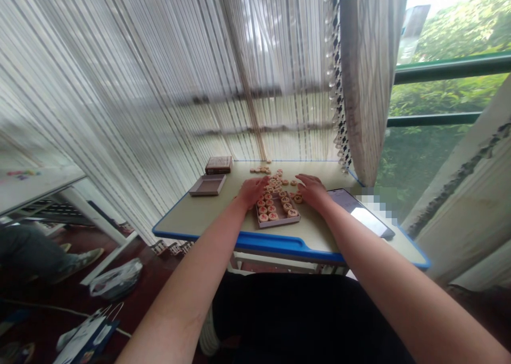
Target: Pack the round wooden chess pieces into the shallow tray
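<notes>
From my feed, I'm seeing the loose round pieces point(273, 183) lying in a heap at the far end of an open tray point(279, 224), more or less between the fingers; being round, they're offering no long axis to line up with. The left hand point(253, 191) is sitting nearer, right at the heap's left edge, its fingers pointing in toward it. The right hand point(313, 188) is hanging farther out, just beside a stray piece point(298, 199) by the tray's right side; its fingers are looking loosely parted, with nothing visibly pinched. Inside the tray, filled rows point(272, 216) are running away from me along both sides, with a gap showing between them. Beyond the left wrist, a second shallow tray point(208, 186) is resting on the desk point(195, 217). I'm losing the left fingertips against the pieces, so I can't tell whether they're grasping one, and the heap's small markings are blurring out.
</notes>
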A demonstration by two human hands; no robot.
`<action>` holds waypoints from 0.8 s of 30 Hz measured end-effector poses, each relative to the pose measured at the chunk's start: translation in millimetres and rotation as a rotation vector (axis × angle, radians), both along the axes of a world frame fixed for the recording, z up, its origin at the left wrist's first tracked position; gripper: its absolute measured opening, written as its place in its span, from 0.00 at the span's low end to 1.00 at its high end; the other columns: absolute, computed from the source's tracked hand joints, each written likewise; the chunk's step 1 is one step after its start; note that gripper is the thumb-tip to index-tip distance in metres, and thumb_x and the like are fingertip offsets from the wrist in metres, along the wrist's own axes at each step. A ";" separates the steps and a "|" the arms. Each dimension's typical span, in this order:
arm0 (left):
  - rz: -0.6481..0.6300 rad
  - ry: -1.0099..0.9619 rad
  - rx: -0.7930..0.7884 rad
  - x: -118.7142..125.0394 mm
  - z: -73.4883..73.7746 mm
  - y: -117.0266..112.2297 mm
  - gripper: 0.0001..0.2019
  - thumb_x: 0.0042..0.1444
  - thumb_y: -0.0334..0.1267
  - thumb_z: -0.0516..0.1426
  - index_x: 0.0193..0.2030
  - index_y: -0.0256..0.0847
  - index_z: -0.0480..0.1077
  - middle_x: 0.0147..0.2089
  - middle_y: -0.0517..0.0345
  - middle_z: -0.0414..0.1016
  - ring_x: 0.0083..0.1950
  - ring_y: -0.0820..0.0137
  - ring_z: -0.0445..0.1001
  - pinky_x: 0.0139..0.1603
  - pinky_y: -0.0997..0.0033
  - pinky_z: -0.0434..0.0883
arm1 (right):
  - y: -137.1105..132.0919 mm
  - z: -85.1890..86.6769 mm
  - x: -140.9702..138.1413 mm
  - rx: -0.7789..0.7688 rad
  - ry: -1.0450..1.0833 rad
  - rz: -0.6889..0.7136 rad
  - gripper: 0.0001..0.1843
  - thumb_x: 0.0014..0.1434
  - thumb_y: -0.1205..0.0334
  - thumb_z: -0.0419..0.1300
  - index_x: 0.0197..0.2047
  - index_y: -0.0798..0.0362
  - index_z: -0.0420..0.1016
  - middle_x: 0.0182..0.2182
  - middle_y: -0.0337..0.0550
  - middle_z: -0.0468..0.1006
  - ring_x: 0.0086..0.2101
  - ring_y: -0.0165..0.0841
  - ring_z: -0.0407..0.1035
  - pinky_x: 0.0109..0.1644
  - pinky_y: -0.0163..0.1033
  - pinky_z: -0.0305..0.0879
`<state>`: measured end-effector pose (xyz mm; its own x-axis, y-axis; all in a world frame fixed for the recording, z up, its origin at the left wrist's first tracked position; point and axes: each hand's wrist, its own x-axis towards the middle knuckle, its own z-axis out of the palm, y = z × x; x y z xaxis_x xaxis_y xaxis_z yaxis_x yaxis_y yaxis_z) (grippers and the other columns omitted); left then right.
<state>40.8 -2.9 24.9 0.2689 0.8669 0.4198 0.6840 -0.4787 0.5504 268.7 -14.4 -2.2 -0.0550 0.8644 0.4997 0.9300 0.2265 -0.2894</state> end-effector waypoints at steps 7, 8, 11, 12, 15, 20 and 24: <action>0.115 -0.230 0.079 -4.4 -7.3 19.4 0.30 0.59 0.53 0.36 0.30 0.40 0.74 0.30 0.57 0.75 0.34 0.70 0.72 0.37 0.71 0.67 | -1.9 6.1 -7.9 -0.143 -0.104 -0.004 0.17 0.58 0.61 0.46 0.41 0.49 0.75 0.45 0.41 0.74 0.47 0.38 0.61 0.52 0.41 0.54; 0.133 -0.232 0.101 -4.7 -5.6 23.1 0.29 0.59 0.53 0.37 0.29 0.40 0.73 0.29 0.56 0.75 0.34 0.70 0.72 0.37 0.71 0.67 | -5.5 8.3 -9.1 -0.122 -0.105 -0.019 0.16 0.56 0.61 0.48 0.40 0.49 0.76 0.44 0.42 0.75 0.46 0.39 0.61 0.50 0.41 0.55; 0.107 -0.186 0.048 -4.4 4.7 34.7 0.28 0.59 0.52 0.38 0.28 0.38 0.73 0.27 0.56 0.74 0.30 0.70 0.72 0.34 0.70 0.67 | -14.5 14.3 -13.3 -0.084 -0.109 -0.055 0.13 0.54 0.59 0.51 0.35 0.49 0.77 0.39 0.44 0.77 0.44 0.41 0.61 0.47 0.42 0.56; 0.070 -0.144 0.015 -4.1 8.9 38.1 0.27 0.59 0.51 0.39 0.29 0.37 0.73 0.26 0.56 0.73 0.29 0.71 0.71 0.32 0.70 0.67 | -15.6 15.6 -14.8 -0.075 -0.105 -0.059 0.13 0.54 0.58 0.52 0.34 0.49 0.77 0.38 0.44 0.77 0.43 0.41 0.61 0.47 0.41 0.56; -0.109 0.068 0.052 -5.4 17.3 45.3 0.20 0.57 0.47 0.45 0.29 0.38 0.73 0.26 0.56 0.73 0.29 0.70 0.70 0.33 0.70 0.67 | -12.1 17.0 -18.1 -0.086 -0.089 -0.059 0.12 0.52 0.58 0.53 0.34 0.49 0.77 0.35 0.44 0.77 0.42 0.40 0.61 0.46 0.40 0.57; -0.143 0.207 0.244 -19.7 11.1 53.0 0.16 0.58 0.42 0.46 0.31 0.39 0.72 0.33 0.54 0.74 0.37 0.69 0.70 0.43 0.69 0.66 | -0.4 13.2 -15.7 -0.113 -0.025 -0.048 0.12 0.52 0.61 0.54 0.37 0.50 0.76 0.30 0.41 0.78 0.39 0.37 0.64 0.43 0.37 0.59; -0.096 0.195 0.310 -28.7 5.4 57.0 0.15 0.58 0.41 0.46 0.35 0.38 0.71 0.37 0.52 0.74 0.41 0.68 0.70 0.46 0.68 0.65 | 3.4 11.6 -13.2 -0.108 0.010 -0.067 0.10 0.50 0.60 0.55 0.35 0.50 0.76 0.30 0.40 0.78 0.37 0.36 0.66 0.44 0.38 0.59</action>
